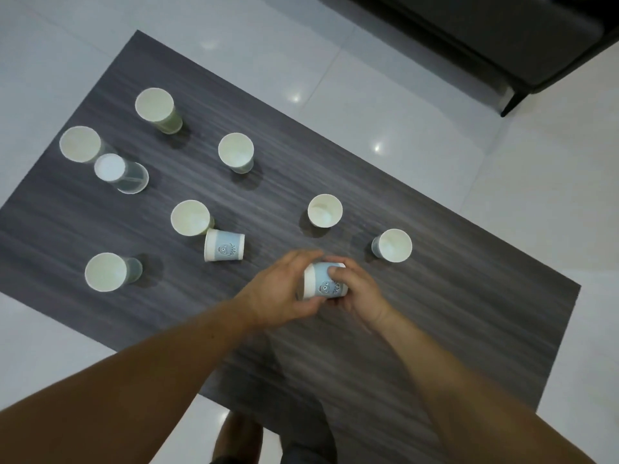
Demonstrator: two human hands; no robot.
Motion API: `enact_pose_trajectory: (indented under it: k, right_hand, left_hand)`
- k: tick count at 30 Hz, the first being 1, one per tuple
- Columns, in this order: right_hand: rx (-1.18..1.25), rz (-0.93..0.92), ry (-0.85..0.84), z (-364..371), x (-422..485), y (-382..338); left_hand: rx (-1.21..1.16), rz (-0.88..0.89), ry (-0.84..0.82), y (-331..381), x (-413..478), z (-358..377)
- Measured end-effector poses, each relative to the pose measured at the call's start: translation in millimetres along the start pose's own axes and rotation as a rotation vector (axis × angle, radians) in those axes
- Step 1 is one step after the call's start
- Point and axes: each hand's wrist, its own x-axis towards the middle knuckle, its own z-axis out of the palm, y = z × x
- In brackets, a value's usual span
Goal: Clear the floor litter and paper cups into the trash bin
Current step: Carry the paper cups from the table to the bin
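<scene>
Across the left half of the frame, paper cups (105, 272) stand upright on the dark wood-grain surface (469, 296), and one tipped cup (223, 245) lies on its side near the middle. Low in the centre, the left hand (278, 289) and the right hand (360, 296) meet on a blue cup (323, 279), held sideways. The left fingers curl over its rim end and the right fingers wrap its base end, so both close narrowly around it. I judge the collecting has hardly begun. The next move calls for carrying this cup to the bin, which is not in view, or stacking it first.

No readable txt; blue cup (321, 278) print seems cartoon only.
</scene>
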Motion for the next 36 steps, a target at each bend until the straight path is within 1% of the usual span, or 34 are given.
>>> enact_pose_trajectory:
  k: [2, 3, 4, 6, 7, 8, 9, 11, 12, 14, 16, 18, 21, 28, 32, 36]
  right_hand:
    - [0.011, 0.011, 0.017, -3, 1, -7]
    - [-0.054, -0.045, 0.087, -8, 3, -11]
    - [-0.209, -0.153, 0.205, -14, 5, -14]
    - [-0.707, -0.466, 0.518, -34, 11, -21]
    - [-0.932, -0.593, 0.653, -44, 15, -25]
    - [-1.088, -0.630, 0.732, -53, 20, -30]
    - [-1.211, -0.564, 0.746, -61, 27, -34]
    - [-1.359, -0.304, 0.647, -76, 40, -39]
    - [-1.376, -0.206, 0.587, -82, 46, -40]
    - [-1.333, -0.128, 0.497, -87, 55, -39]
    - [-1.349, -0.120, 0.453, -82, 58, -34]
    - [-1.393, -0.151, 0.433, -70, 56, -25]
    - [-1.380, -0.225, 0.363, -40, 39, -11]
    - [-1.457, -0.424, 0.073, 49, -24, 6]
    - [-1.591, -0.549, -0.117, 94, -69, 18]
    - [-1.764, -0.690, -0.289, 146, -127, 46]
  left_hand:
    - [-0.008, 0.020, 0.007, 4, 7, 1]
    - [0.005, 0.008, 0.018, 4, 10, 3]
    - [0.028, -0.018, 0.028, 4, 11, 5]
    - [0.088, -0.093, 0.021, 0, 12, 8]
    - [0.119, -0.134, 0.007, -4, 11, 9]
    - [0.145, -0.168, -0.005, -8, 9, 10]
    - [0.164, -0.195, -0.013, -12, 7, 10]
    - [0.175, -0.234, -0.009, -18, 2, 10]
    - [0.173, -0.245, 0.002, -19, -1, 9]
    - [0.159, -0.266, 0.025, -20, -9, 7]
    - [0.135, -0.289, 0.051, -17, -17, 3]
    - [0.110, -0.322, 0.098, -13, -27, -3]
    - [0.110, -0.394, 0.159, -6, -49, -15]
    - [0.142, -0.554, 0.291, 10, -140, -42]
    - [0.148, -0.630, 0.405, 22, -212, -51]
    - [0.127, -0.706, 0.578, 37, -304, -48]
